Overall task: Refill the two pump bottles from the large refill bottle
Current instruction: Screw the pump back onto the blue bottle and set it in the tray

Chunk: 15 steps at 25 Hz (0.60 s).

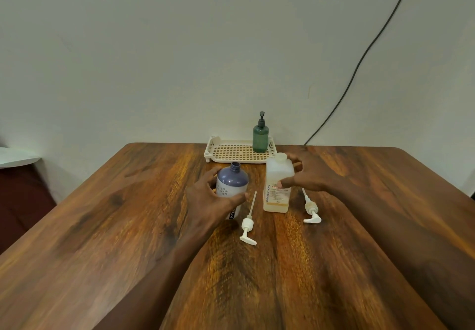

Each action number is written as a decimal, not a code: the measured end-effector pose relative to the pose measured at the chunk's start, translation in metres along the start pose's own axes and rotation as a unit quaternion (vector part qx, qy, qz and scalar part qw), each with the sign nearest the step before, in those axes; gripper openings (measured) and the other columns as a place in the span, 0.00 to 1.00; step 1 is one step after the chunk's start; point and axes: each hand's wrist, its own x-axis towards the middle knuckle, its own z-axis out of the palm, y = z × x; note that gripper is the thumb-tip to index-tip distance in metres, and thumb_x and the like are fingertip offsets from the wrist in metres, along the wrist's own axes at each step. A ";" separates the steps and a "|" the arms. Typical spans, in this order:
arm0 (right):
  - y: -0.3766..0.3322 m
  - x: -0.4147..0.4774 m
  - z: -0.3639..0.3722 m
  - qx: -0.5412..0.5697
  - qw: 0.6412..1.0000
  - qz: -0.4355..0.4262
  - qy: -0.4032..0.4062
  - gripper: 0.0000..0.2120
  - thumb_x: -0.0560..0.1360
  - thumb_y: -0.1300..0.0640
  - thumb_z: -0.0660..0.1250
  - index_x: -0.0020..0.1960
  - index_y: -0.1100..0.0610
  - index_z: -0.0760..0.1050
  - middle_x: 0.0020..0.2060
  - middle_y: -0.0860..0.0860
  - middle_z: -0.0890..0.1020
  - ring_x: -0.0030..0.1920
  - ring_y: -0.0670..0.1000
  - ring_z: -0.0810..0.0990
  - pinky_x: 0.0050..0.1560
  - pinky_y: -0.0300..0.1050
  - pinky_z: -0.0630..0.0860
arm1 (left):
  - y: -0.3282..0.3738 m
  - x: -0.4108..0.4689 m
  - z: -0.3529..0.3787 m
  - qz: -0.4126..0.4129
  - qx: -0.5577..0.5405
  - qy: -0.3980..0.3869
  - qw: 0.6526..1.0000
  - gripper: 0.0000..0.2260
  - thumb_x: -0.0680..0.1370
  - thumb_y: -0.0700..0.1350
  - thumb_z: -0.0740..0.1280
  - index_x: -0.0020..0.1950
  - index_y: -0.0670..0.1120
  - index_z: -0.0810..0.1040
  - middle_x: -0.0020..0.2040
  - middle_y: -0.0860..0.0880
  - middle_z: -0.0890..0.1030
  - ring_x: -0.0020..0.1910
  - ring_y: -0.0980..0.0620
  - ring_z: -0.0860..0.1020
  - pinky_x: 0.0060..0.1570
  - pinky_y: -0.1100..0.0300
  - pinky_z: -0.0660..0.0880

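A purple-and-white bottle (232, 184) stands on the wooden table (128, 214) with its neck open. My left hand (208, 197) grips it round the body. To its right stands a translucent rectangular bottle (277, 175) with a printed label and a little amber liquid at the bottom. My right hand (311, 175) holds this one, thumb on the front and fingers curled behind. Two white pump heads lie on the table, one (248, 224) between the bottles and the other (311, 211) under my right wrist. A green pump bottle (260, 137) stands in a tray.
The cream perforated tray (231, 152) sits at the table's far edge against the wall. A dark cable (359, 60) runs down the wall at the right. A white surface (15, 157) shows at the far left, beyond the table.
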 end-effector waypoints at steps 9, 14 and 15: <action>-0.030 -0.012 0.009 -0.095 0.980 -0.148 0.095 0.41 0.67 0.36 0.76 0.75 0.47 0.68 0.72 0.50 0.75 0.70 0.53 0.74 0.69 0.57 0.74 | -0.019 -0.002 -0.009 -0.019 0.012 -0.007 1.000 0.37 0.63 0.58 0.83 0.69 0.53 0.76 0.59 0.61 0.79 0.53 0.64 0.77 0.46 0.76 0.74; -0.083 -0.026 0.046 -0.155 0.936 -0.304 -0.081 0.18 0.74 0.66 0.72 0.61 0.53 0.83 0.53 0.52 0.85 0.51 0.51 0.83 0.51 0.44 0.80 | -0.034 -0.004 -0.030 -0.047 0.019 0.031 0.998 0.39 0.63 0.59 0.83 0.70 0.49 0.77 0.61 0.53 0.82 0.56 0.55 0.80 0.51 0.69 0.75; -0.087 -0.026 0.058 -0.193 0.931 -0.274 -0.148 0.20 0.74 0.67 0.71 0.63 0.52 0.82 0.53 0.52 0.85 0.50 0.52 0.83 0.48 0.43 0.79 | -0.034 -0.006 -0.035 -0.050 0.021 0.040 0.998 0.38 0.63 0.58 0.83 0.69 0.49 0.77 0.60 0.54 0.81 0.54 0.56 0.79 0.50 0.71 0.74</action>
